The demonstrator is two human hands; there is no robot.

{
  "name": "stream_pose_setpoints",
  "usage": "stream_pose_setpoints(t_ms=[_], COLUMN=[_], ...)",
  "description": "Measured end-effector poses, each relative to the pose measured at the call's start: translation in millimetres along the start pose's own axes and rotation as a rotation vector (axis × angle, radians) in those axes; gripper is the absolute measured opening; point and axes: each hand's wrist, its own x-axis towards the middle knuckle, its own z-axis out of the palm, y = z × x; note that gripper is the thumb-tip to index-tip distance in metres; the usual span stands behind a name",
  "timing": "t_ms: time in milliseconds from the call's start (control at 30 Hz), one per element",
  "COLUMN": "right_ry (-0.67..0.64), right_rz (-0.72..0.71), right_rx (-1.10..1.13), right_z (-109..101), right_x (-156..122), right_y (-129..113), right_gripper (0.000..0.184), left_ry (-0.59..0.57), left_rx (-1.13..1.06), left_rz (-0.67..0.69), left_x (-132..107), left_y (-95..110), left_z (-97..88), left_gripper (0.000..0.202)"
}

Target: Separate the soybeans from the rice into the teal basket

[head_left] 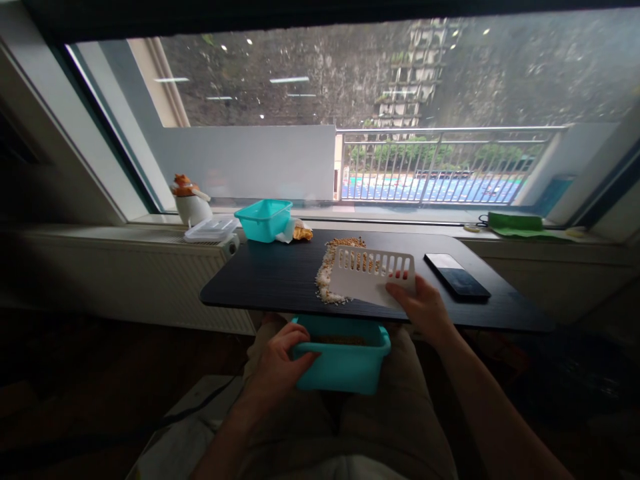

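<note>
My left hand (pixel 287 353) grips the left rim of a turquoise plastic bin (pixel 340 370), thumb over the edge. The bin sits at my lap, just under the table's front edge, with brownish grains (pixel 340 339) inside. In my right hand (pixel 425 307) is a white slotted plastic panel (pixel 367 283), held by its right end, thumb on the near face. It stands tilted on the dark table (pixel 270 280). Behind it and along its left side lies a pile of tan pellets (pixel 345 243) and white grains (pixel 326 283); some show through the slots.
A second turquoise bin (pixel 265 220) stands at the back left, beside a crumpled bag (pixel 300 232). A phone (pixel 457 275) lies on the right. On the sill are a clear plastic lid (pixel 211 229), a white pot with an orange figure (pixel 191 203) and a green cloth (pixel 517 224).
</note>
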Motion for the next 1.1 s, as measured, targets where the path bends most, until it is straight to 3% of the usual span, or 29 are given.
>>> stream_pose_setpoints(t_ms=[1100], right_ry=[-0.095], right_rz=[0.041], right_rx=[0.065], right_z=[-0.2], right_x=[-4.3], right_y=[-0.2], right_gripper=[0.032], left_ry=[0.027], left_rx=[0.041], left_rz=[0.027], left_x=[-3.7], left_y=[-5.7], left_z=[-6.7], left_gripper=[0.004])
